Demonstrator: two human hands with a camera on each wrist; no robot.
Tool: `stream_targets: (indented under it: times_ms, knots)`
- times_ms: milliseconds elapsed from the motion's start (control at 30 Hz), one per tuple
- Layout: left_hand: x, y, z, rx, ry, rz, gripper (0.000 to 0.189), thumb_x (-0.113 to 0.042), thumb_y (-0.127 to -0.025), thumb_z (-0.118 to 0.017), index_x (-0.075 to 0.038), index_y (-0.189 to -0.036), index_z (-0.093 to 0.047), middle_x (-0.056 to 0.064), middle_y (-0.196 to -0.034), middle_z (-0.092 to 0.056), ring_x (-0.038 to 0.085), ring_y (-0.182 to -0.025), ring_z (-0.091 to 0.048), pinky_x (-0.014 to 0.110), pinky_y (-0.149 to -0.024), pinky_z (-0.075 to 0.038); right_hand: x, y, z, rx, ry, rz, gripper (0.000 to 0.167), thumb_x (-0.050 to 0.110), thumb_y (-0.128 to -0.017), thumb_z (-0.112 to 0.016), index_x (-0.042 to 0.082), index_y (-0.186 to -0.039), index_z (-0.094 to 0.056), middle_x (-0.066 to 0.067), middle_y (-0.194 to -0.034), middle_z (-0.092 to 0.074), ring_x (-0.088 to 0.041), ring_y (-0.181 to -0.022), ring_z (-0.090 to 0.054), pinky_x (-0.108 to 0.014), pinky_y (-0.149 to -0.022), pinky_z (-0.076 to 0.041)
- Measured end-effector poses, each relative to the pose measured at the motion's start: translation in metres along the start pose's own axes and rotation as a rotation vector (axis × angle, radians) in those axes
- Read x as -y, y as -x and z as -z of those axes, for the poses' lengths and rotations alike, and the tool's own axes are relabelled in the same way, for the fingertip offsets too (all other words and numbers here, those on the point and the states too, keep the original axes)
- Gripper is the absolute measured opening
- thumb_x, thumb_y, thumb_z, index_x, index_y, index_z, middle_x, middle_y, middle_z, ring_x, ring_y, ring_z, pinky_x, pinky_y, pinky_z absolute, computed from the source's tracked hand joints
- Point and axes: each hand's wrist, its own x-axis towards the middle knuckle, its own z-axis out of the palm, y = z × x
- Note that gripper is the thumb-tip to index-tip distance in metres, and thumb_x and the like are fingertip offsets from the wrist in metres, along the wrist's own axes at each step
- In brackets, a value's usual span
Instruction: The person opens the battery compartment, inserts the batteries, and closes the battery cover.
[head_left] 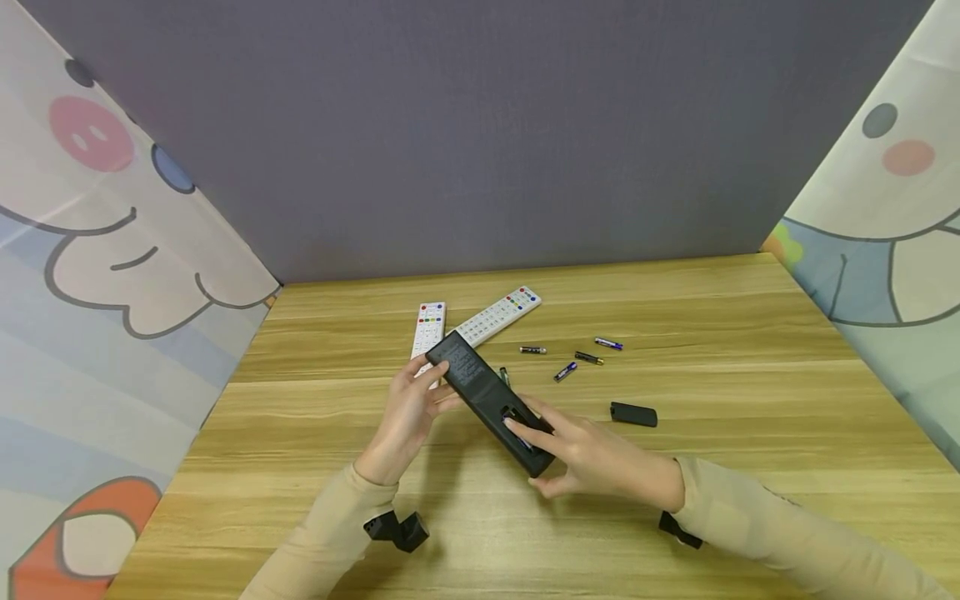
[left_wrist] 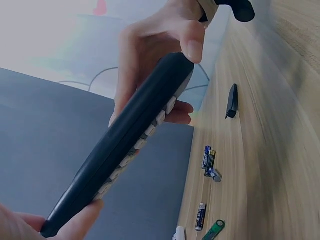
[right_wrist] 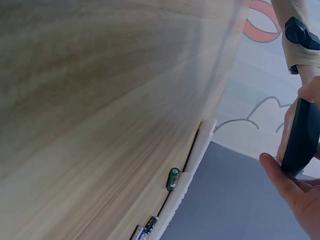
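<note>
A black remote control is held up over the table, back side up, with its battery compartment uncovered. My left hand pinches the far left end, thumb on the back. My right hand grips the near right end, thumb at the lower edge and a fingertip at the compartment. Part of a battery shows in the compartment beside that finger; the rest is covered by the hand. In the left wrist view the remote is edge-on, its light buttons facing away from the compartment side.
The black battery cover lies on the wooden table right of the remote. Several loose batteries lie behind it, including a green one. Two white remotes lie farther back, before a grey panel.
</note>
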Motion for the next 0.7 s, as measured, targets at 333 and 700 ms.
stream_targets:
  times_ms: [333,700]
  knots:
    - [0.0005,-0.0025,0.0043,-0.011,-0.007,-0.001,0.032,-0.002,-0.089,-0.045,0.004,-0.12,-0.039,0.007,-0.093,-0.054,0.017,-0.069,-0.062,0.028,-0.062,-0.056,0.0002,0.0012,-0.0018,0.023,-0.081,-0.087,0.071,0.03,-0.068,-0.075,0.007,-0.128,-0.045,-0.022,-0.127,-0.04,-0.028,-0.099,-0.056,-0.03,-0.073,-0.055]
    - [0.0033,-0.0064,0.0087,-0.005,0.006,0.021,0.034,-0.002,-0.089,-0.045,0.005,-0.121,-0.036,0.007,-0.093,-0.053,0.016,-0.068,-0.062,0.026,-0.059,-0.056,-0.0048,0.0029,0.0052,0.037,-0.179,-0.178,0.045,0.038,-0.082,-0.061,0.01,-0.118,-0.056,-0.015,-0.122,-0.048,-0.029,-0.106,-0.052,-0.04,-0.08,-0.052]
